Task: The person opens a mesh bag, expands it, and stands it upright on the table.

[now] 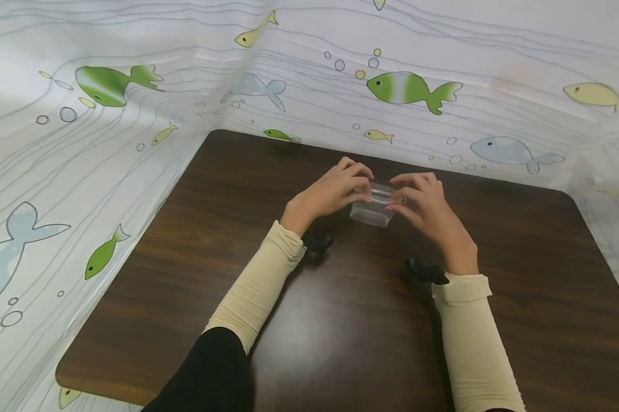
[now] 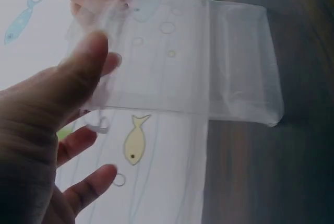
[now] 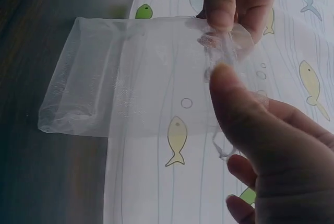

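Note:
Both hands hold up a sheer white organza drawstring pouch [image 1: 372, 215] by its gathered mouth, over the far part of the table. The left hand [image 1: 335, 186] pinches the mouth on the left with thumb and index finger. Opposite it, the right hand [image 1: 425, 203] pinches the other side. A clear box-shaped thing [image 2: 250, 62] shows through the mesh at the pouch's bottom end; what it is, I cannot tell. From the mouth a thin cord loop [image 3: 222, 150] hangs beside the right thumb. In the right wrist view, the pouch's body [image 3: 151, 72] hangs taut between mouth and bottom.
Beneath the arms lies a dark brown wooden table [image 1: 309, 343] with rounded corners. White sheeting with printed fish [image 1: 412, 88] rises behind it and along its left and right sides. A black wrist camera [image 1: 316, 244] sits under the left wrist, another [image 1: 424, 271] under the right.

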A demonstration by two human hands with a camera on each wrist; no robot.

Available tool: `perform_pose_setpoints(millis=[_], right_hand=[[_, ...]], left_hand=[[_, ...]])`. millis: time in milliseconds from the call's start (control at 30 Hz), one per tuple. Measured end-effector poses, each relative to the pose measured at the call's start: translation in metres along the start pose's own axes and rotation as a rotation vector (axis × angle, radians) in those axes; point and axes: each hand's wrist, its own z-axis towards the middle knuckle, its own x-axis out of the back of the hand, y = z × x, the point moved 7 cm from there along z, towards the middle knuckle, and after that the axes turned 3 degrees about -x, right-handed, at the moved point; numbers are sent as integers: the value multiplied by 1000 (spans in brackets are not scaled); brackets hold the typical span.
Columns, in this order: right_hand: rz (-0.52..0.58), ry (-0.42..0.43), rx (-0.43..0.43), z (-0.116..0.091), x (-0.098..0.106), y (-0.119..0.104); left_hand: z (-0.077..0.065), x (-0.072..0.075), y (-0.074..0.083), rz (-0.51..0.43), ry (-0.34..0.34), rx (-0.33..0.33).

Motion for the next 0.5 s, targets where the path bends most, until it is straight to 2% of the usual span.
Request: perform_pose_setpoints(millis=[167,500], right_hand=[[13,-36,-31,1,4,0],[42,-60,-64,-2,6,2]], left_hand=[[0,6,1,-72,-18,28],[-2,5,4,-106,-38,45]])
